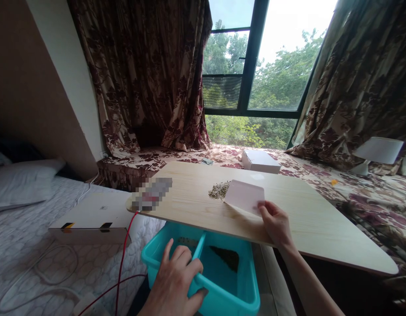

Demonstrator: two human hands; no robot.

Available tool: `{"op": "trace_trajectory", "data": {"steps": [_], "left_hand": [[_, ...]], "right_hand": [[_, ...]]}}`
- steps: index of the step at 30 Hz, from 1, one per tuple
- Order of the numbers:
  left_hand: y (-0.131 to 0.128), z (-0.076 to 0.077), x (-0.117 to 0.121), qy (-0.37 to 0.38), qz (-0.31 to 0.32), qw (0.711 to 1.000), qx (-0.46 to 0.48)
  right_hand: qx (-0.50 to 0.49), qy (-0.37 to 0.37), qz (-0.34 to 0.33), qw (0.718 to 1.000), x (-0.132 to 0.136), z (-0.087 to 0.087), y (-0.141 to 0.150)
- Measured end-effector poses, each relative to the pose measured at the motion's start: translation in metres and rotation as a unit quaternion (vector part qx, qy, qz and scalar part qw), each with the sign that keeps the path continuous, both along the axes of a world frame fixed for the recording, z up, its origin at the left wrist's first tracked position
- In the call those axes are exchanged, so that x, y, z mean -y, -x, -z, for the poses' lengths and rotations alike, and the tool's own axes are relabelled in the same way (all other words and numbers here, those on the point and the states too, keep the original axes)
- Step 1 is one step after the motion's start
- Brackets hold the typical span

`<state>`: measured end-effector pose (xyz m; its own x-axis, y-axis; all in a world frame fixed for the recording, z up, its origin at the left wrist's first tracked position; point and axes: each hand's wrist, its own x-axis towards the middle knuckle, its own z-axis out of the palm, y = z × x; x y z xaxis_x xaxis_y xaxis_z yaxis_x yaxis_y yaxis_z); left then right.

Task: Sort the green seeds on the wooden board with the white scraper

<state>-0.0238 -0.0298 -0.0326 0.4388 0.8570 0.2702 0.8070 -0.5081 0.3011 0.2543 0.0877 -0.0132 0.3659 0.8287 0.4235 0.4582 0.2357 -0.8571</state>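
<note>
My right hand pinches the near right corner of a thin, pale, flat rectangular plastic sheet, held tilted over the wooden tabletop. Against the sheet's left edge lies a small heap of brownish-green grains, too small to name. Below the table's near edge is a turquoise two-compartment plastic bin. My left hand grips its near rim by the divider, index finger raised over the left compartment. Dark grains lie in the right compartment, and a few scattered bits show in the left one.
At the left end of the wooden tabletop lies a blurred-out object with a red cable hanging from it. A white box rests on the bed. By the window are another white box and a lamp.
</note>
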Motion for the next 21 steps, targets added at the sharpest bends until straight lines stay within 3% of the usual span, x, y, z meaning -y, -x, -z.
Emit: {"op": "trace_trajectory", "data": {"steps": [16, 21], "left_hand": [[0.0043, -0.0071, -0.0011, 0.017, -0.047, 0.999, 0.003], [0.0031, -0.0085, -0.0008, 0.017, -0.049, 0.999, -0.004]], "right_hand": [[0.020, 0.030, -0.023, 0.999, 0.0013, -0.0019, -0.0019], [-0.009, 0.037, -0.108, 0.993, 0.0057, -0.0041, 0.0013]]}}
